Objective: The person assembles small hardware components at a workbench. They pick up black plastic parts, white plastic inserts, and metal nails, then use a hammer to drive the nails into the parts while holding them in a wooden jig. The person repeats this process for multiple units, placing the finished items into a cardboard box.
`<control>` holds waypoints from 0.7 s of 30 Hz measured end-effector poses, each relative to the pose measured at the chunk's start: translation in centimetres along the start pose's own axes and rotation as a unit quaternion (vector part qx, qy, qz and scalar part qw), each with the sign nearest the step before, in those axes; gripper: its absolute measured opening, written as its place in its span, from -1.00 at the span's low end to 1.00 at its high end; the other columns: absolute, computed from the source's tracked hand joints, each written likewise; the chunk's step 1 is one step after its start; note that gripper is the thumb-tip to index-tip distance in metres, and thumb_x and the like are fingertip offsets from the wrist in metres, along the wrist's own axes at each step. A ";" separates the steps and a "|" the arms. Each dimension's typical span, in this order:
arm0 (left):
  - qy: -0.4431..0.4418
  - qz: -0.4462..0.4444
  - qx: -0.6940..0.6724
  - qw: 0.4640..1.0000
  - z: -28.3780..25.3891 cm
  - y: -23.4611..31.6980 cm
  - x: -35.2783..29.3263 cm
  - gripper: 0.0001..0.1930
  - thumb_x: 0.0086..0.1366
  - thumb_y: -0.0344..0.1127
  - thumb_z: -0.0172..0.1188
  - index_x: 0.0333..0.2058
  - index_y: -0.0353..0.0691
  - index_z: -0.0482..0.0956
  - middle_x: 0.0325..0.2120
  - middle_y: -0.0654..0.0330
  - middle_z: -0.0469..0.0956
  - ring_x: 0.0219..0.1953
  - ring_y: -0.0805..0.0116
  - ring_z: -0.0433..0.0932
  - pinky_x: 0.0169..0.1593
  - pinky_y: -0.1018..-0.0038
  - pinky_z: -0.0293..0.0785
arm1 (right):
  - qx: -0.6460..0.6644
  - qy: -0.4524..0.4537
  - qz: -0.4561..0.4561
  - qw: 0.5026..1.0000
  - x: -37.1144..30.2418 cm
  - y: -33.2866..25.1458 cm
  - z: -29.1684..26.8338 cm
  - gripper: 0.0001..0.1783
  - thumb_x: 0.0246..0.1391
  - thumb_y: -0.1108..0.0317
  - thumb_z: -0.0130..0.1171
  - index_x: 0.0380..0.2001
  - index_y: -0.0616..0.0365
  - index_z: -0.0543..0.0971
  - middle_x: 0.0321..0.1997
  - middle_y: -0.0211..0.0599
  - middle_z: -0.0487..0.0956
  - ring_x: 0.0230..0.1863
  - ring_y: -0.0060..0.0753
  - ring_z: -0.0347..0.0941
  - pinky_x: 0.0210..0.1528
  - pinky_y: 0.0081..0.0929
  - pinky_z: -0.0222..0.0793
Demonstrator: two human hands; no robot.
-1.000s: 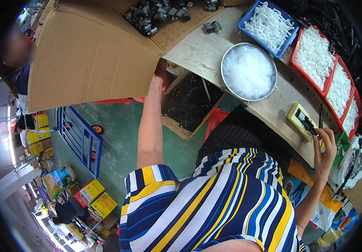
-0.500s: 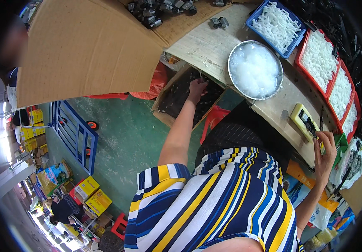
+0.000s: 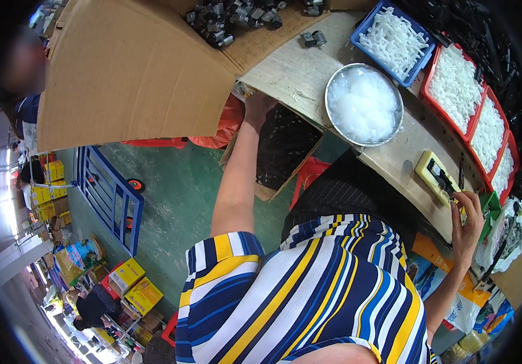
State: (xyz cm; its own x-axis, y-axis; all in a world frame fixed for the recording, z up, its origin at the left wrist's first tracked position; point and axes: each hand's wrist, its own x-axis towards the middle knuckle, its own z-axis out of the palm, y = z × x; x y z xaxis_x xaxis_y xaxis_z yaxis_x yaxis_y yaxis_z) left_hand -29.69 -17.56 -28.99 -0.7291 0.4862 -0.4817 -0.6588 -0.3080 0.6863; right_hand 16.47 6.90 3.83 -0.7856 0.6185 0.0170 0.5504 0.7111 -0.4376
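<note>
1. Reaching under the worktop [image 3: 297, 73], the left hand [image 3: 258, 104] sits at the near rim of an open carton [image 3: 282, 148] full of small dark parts; whether its grip is open or closed on anything cannot be told, since the fingers curl out of sight.
2. Over at the worktop's right end, the right hand [image 3: 467, 218] pinches a small dark part [image 3: 455, 197] against a yellow jig [image 3: 434, 176], grip closed on it.
3. To do this well, I judge the left hand should settle over the carton's middle and take only a few parts, lifting clear of the worktop's edge so nothing spills to the green floor [image 3: 176, 194].
4. The right hand would best hold the jig steady meanwhile, as the head looks away from it.
5. A steel bowl [image 3: 364, 104] of clear pieces and a blue tray [image 3: 393, 41] of white parts stand between the hands, near at hand.
6. Against half a second ago, the left hand has moved from inside the carton up to its rim by the worktop's underside; the right hand has stayed at the jig.
</note>
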 end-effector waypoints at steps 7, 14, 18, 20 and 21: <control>0.022 0.004 0.336 0.942 2.2 0.9 -9.4 -0.80 0.31 -0.30 0.22 -0.27 -0.34 0.66 -0.51 0.15 0.66 -0.55 0.44 0.60 -0.47 0.52 0.49 | 0.020 0.049 -0.006 0.999 0.1 1.9 1.3 -0.78 0.06 0.59 0.29 -0.18 0.30 0.60 -0.13 -0.16 0.53 -0.18 -0.29 0.53 -0.13 -0.43 0.43; -0.384 0.016 0.622 0.682 17.3 3.9 -25.1 -0.77 0.25 -0.25 0.31 -0.33 -0.36 0.69 -0.56 0.10 0.62 -0.50 0.31 0.61 -0.37 0.37 0.50 | 0.035 0.063 -0.059 0.996 1.6 2.6 3.7 -0.76 0.00 0.51 0.34 -0.21 0.21 0.61 -0.19 -0.17 0.52 -0.20 -0.12 0.52 -0.17 -0.29 0.44; -0.425 0.223 0.531 0.699 26.4 1.3 -28.2 -0.81 0.18 -0.42 0.35 -0.23 -0.34 0.67 -0.34 0.04 0.62 -0.33 0.11 0.63 -0.25 0.36 0.53 | 0.016 0.092 -0.078 0.993 1.4 2.7 3.1 -0.78 0.00 0.49 0.34 -0.23 0.21 0.61 -0.21 -0.17 0.52 -0.21 -0.13 0.52 -0.18 -0.29 0.43; -0.416 0.354 0.557 0.626 28.5 -1.1 -27.3 -0.63 0.14 -0.41 0.37 -0.06 -0.35 0.59 -0.11 0.00 0.56 -0.05 0.03 0.56 -0.03 0.28 0.50 | 0.001 0.113 -0.089 0.990 1.0 3.2 1.9 -0.77 0.00 0.52 0.33 -0.22 0.21 0.62 -0.22 -0.16 0.53 -0.25 -0.13 0.54 -0.22 -0.30 0.45; -0.407 0.419 0.568 0.581 29.5 -1.9 -26.9 -0.57 0.13 -0.40 0.38 -0.01 -0.37 0.56 -0.04 -0.01 0.53 0.04 0.00 0.52 0.06 0.22 0.47 | 0.007 0.134 -0.068 0.989 0.5 3.7 1.2 -0.77 0.00 0.53 0.33 -0.21 0.21 0.62 -0.21 -0.16 0.53 -0.25 -0.12 0.54 -0.21 -0.30 0.45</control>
State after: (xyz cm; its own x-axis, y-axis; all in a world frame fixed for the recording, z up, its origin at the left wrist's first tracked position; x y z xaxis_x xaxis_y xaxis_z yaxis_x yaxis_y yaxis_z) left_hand -3.36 -5.93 -1.23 -0.0726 0.9223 0.3795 0.7465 -0.2021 0.6339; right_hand 17.75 9.45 1.14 -0.7473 0.5857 0.3137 0.4396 0.7899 -0.4275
